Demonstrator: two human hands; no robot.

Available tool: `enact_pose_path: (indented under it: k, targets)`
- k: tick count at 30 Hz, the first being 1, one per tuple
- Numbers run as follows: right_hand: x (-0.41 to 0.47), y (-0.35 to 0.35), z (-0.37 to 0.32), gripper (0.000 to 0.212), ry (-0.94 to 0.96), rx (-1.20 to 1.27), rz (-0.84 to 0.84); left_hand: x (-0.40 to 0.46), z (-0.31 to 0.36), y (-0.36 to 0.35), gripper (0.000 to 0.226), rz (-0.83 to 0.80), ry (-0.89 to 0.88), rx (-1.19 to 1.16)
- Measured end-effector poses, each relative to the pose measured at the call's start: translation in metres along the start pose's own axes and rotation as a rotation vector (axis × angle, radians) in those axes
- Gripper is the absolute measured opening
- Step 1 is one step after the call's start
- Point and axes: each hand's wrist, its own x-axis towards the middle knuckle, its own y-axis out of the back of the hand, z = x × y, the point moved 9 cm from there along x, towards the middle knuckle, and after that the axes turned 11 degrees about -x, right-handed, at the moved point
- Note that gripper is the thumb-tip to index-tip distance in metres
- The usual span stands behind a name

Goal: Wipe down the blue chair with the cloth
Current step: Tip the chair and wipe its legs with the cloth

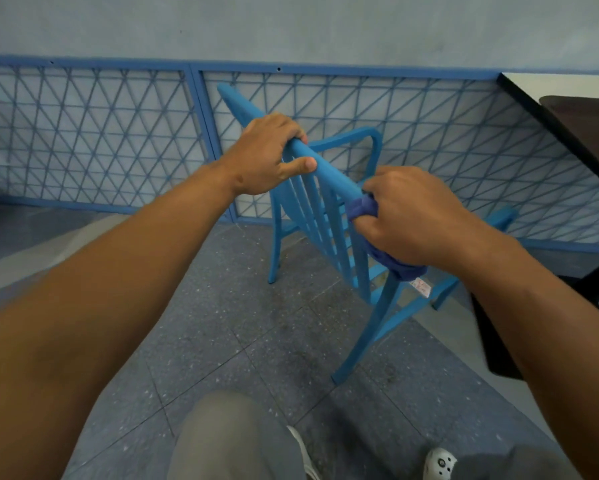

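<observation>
Evidently steadying it, the left hand (268, 154) grips the blue slatted metal chair's (329, 216) top rail, while the right hand (412, 216) clutches the bunched dark-blue cloth (364, 207) around the near rail for wiping.

The chair (326, 188) is bright blue, the cloth (395, 261) darker blue. The railing (93, 133) shows a blue triangle lattice; the floor (242, 341) is speckled grey.

The left hand (268, 152) wraps its fingers over the top rail of the blue chair (329, 174), thumb underneath. The right hand (407, 213) holds a dark blue cloth (362, 206) bunched around the same rail, lower along it. The chair stands on a speckled grey floor (222, 334) in front of a blue lattice fence (93, 133). A dark counter (575, 129) shows at the right edge.
</observation>
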Motion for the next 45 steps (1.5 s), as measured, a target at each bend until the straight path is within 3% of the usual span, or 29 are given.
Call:
enact_pose_path:
  k: [5, 8, 11, 14, 18, 20, 22, 25, 27, 29, 31, 34, 39, 42, 45]
  targets:
    - [-0.023, 0.005, 0.016, 0.028, 0.115, 0.002, -0.009, -0.018, 0.018, -0.004, 0.069, 0.103, 0.034, 0.018]
    - [-0.036, 0.006, 0.040, 0.023, 0.164, -0.011, -0.027, -0.025, 0.031, -0.006, 0.058, 0.137, 0.005, 0.034]
    - [-0.046, 0.009, 0.075, 0.014, 0.174, -0.025, -0.025, -0.022, 0.041, -0.010, 0.046, 0.069, -0.068, 0.002]
    - [-0.044, 0.018, 0.110, 0.028, 0.124, -0.032, 0.028, -0.017, 0.032, -0.004, 0.045, 0.059, -0.056, -0.028]
    - [-0.057, 0.014, 0.152, 0.053, 0.041, -0.083, 0.097, -0.031, -0.013, 0.020, 0.043, 0.186, 0.065, 0.003]
    - [-0.057, 0.011, 0.143, 0.038, 0.019, -0.073, 0.122, -0.043, -0.031, 0.024, 0.048, 0.235, 0.118, 0.004]
    - [-0.049, 0.016, 0.117, 0.038, 0.022, -0.072, 0.224, -0.053, -0.036, 0.017, 0.054, 0.267, 0.161, -0.023]
    - [-0.046, 0.033, 0.044, 0.031, 0.161, -0.033, 0.392, -0.072, -0.033, 0.003, 0.056, 0.359, 0.208, -0.141]
    - [-0.043, 0.025, -0.001, 0.033, 0.273, 0.041, 0.386, -0.091, -0.034, -0.004, 0.048, 0.468, 0.241, -0.225]
    - [-0.035, -0.002, -0.030, 0.031, 0.301, 0.164, 0.276, -0.116, -0.043, -0.022, 0.037, 0.519, 0.329, -0.344]
    - [-0.025, -0.049, -0.044, 0.025, 0.201, 0.334, 0.113, -0.143, -0.056, -0.052, 0.029, 0.483, 0.446, -0.489]
    - [-0.019, -0.144, -0.046, 0.032, -0.074, 0.691, -0.107, -0.180, -0.071, -0.101, 0.019, 0.404, 0.596, -0.662]
    - [-0.015, -0.275, -0.050, 0.042, -0.499, 1.013, -0.146, -0.222, -0.098, -0.184, 0.018, 0.231, 0.842, -1.014]
    - [-0.006, -0.335, -0.059, 0.042, -0.638, 1.055, -0.149, -0.230, -0.105, -0.233, 0.027, 0.056, 0.895, -1.149]
    - [0.001, -0.396, -0.063, 0.030, -0.824, 1.152, -0.210, -0.225, -0.123, -0.265, 0.036, 0.060, 0.878, -1.165]
